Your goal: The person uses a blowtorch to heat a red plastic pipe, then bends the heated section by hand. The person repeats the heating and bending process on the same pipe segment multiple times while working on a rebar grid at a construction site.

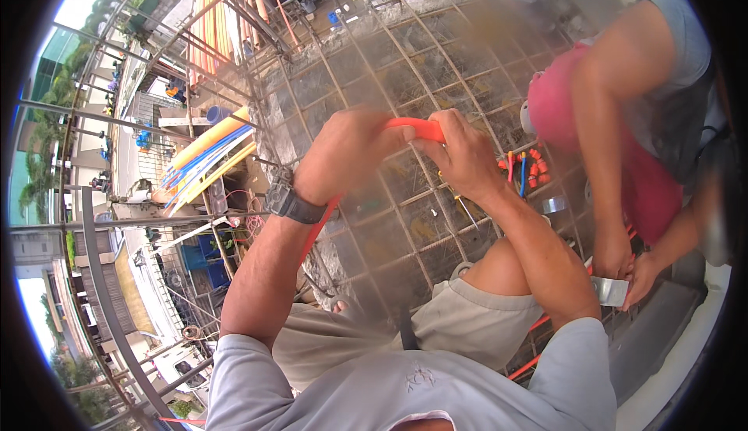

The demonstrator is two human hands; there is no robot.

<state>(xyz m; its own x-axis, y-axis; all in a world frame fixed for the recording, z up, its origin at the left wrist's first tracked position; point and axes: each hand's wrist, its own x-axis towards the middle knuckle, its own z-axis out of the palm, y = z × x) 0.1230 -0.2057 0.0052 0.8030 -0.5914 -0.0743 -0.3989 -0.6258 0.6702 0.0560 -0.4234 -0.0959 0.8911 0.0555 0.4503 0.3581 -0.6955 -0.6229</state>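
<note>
Above a grid of rusty steel bars, a person in a grey shirt and beige shorts is bending a bright orange tube between two bare hands. The left hand, blurred, is closing its fingers around the tube, while the right hand is gripping it just beside, thumb and fingers pressed together on it. A black watch is circling the left wrist, and a stretch of orange tubing is showing beneath that forearm; whether it is the same piece cannot be told. Orange fittings are lying on the grid to the right of the right hand, near a screwdriver. At right, a co-worker in a pink head covering is leaning down, hands at a silvery metal box. At upper left, long orange pipes are lying in a stack.
</note>
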